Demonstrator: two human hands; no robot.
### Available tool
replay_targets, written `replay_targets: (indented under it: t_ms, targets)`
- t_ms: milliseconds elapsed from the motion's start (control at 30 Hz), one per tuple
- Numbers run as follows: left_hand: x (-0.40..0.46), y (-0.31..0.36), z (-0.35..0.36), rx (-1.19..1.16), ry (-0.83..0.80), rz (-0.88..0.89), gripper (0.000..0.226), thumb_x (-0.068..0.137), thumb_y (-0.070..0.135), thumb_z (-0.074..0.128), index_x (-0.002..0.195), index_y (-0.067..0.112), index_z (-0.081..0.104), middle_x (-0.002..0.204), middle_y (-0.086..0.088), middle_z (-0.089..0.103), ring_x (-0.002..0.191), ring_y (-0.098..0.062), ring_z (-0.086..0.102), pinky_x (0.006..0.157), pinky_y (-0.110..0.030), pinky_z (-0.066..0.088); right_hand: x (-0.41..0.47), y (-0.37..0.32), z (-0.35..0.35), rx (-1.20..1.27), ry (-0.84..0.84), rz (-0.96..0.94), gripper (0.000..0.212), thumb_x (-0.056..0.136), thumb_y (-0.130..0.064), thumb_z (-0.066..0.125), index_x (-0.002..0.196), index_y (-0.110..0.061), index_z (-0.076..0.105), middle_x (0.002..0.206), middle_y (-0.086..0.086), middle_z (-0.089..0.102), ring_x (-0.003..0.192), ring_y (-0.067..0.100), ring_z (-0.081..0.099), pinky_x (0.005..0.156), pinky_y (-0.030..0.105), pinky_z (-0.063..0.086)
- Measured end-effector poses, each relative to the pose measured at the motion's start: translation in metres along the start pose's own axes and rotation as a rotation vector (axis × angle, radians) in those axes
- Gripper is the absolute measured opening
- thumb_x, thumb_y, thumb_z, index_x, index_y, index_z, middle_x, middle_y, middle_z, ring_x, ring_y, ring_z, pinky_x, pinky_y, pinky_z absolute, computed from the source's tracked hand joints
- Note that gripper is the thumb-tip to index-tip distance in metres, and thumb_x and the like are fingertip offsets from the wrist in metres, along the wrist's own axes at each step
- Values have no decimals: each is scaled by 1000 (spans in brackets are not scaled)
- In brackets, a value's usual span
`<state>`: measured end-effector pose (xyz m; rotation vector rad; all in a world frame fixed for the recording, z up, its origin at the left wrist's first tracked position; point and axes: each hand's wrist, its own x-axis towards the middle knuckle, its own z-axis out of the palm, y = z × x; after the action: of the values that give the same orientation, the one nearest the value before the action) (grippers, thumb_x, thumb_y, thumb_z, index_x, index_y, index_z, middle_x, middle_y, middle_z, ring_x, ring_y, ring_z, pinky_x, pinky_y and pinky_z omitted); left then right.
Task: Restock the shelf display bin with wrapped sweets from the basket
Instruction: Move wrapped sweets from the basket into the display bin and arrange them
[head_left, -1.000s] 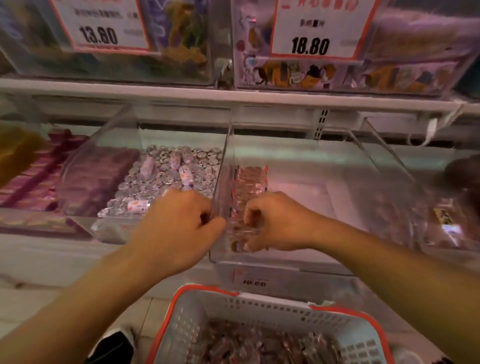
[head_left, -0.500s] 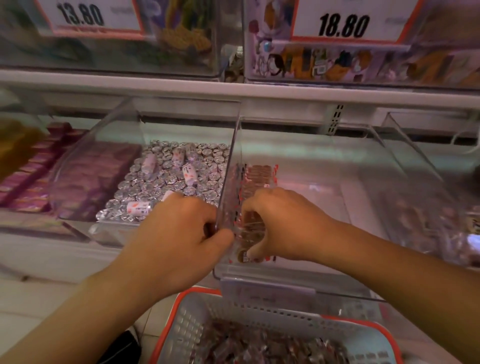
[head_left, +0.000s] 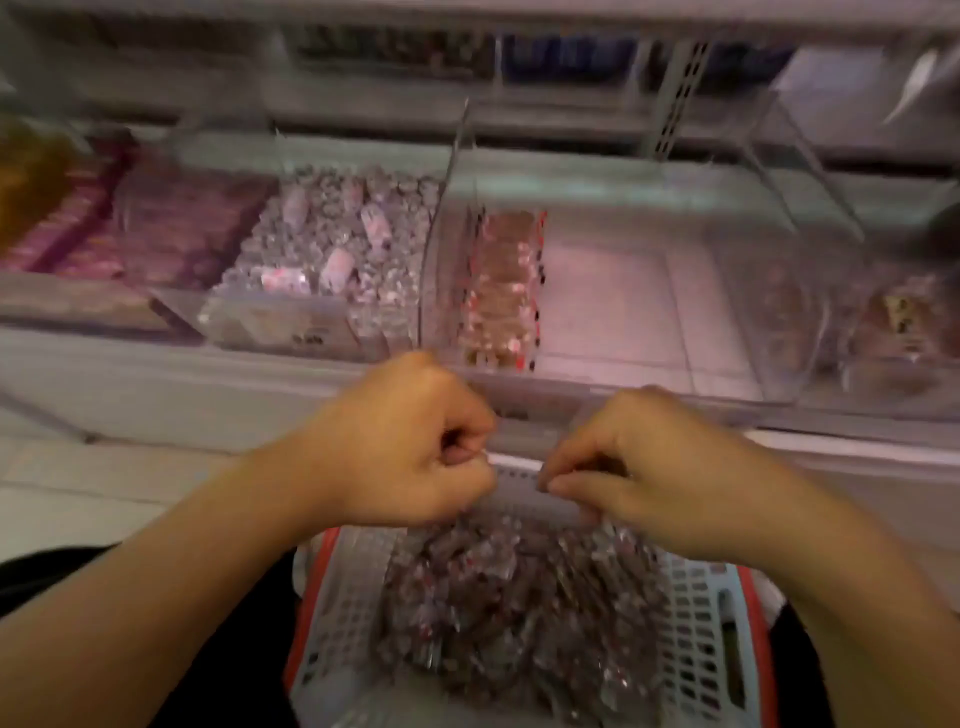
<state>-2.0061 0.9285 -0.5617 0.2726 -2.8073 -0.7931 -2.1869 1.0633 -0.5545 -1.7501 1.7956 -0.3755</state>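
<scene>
The clear display bin sits on the shelf, with one row of red-trimmed wrapped sweets along its left wall. Below it, a white basket with a red rim holds a heap of the same wrapped sweets. My left hand hovers over the basket's far edge as a curled fist with nothing visible in it. My right hand is beside it, fingers loosely bent and pointing left just above the heap. The frame is blurred.
To the left, a neighbouring bin is full of silver-wrapped sweets, and pink packs lie further left. Another clear bin with brown sweets stands to the right. The white shelf front runs between the bins and the basket.
Both hands have left the display bin and dropped to the basket. The view has tilted down, so the price labels are gone and more of the basket shows.
</scene>
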Motion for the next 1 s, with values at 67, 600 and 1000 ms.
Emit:
replay_targets:
  t_ms: [67,600,1000]
  targets:
    - [-4,-6,55,161,-337,-130,28,69,40,51,60,13,51,56,-4,57,54,-18,53,51,-30,42,4,25,63,-47,-326,151,14,89,-28,67,100,-22,75,86,-7,73,69,5,61,71,26,50]
    - [-136,-64,324,93,-838,-964,75,90,26,65,150,21,20,154,-16,26,136,-45,32,109,-54,36,-47,165,353,133,-474,830,82,63,-53,86,131,-15,59,126,8,64,112,28,61,97,37,52]
    - [-133,-73,331,201,-802,-844,41,94,19,55,135,21,47,126,-13,62,116,-33,58,96,-43,49,-30,165,345,141,-438,701,6,88,-5,64,89,-3,70,95,17,69,95,32,67,78,35,53]
